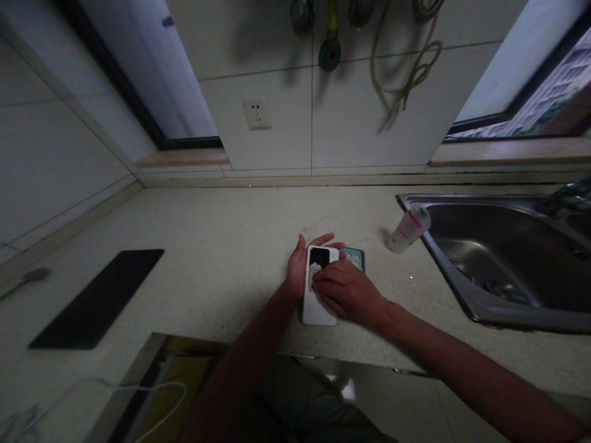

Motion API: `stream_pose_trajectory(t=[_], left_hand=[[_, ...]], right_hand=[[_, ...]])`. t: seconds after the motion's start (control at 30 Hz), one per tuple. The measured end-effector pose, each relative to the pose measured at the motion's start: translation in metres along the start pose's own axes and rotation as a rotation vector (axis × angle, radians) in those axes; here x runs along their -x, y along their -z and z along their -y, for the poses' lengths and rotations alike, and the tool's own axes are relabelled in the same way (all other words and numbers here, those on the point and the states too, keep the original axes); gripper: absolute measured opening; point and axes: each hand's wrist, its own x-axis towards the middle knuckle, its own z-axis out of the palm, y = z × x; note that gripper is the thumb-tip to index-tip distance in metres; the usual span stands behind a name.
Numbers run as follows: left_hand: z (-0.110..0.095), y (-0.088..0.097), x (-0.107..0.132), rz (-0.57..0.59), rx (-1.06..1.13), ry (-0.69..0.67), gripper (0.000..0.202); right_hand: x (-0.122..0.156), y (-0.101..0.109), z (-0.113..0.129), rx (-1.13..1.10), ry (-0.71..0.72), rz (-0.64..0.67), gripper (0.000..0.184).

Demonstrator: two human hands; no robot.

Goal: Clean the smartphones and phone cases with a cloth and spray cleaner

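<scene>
A white phone (317, 307) lies face down on the pale countertop (221, 246), its dark camera block toward the wall. My left hand (300, 261) cups the phone's left edge and top, fingers curled round it. My right hand (344, 289) rests on the phone's back, fingertips pressed down near the camera block; whether they pinch anything is hidden. A small teal packet (356, 257) lies on the counter just behind my right hand.
A steel sink (503, 258) fills the right side, with a small clear bottle (409, 229) lying at its left rim. A black flat slab (99, 298) lies at the left. A wall socket (256, 114) and hanging hoses (406, 67) are on the back wall.
</scene>
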Motion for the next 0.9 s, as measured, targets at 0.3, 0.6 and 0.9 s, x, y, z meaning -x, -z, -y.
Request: stream_pose_trajectory(t=[0.3,0.6,0.9], left_hand=[[0.001,0.0,0.0,-0.026,0.024,-0.012,0.048],[0.0,-0.005,-0.001,-0.066,0.053,0.073,0.052],[0.008,-0.002,-0.003,-0.009,0.122,0.079,0.06]], right_hand=[[0.0,0.015,-0.019,0.175,-0.125,-0.098,0.021],[0.0,0.012,-0.017,0.207,-0.21,-0.103,0.027],[0.004,-0.001,-0.008,0.225,-0.228,0.08,0.046]])
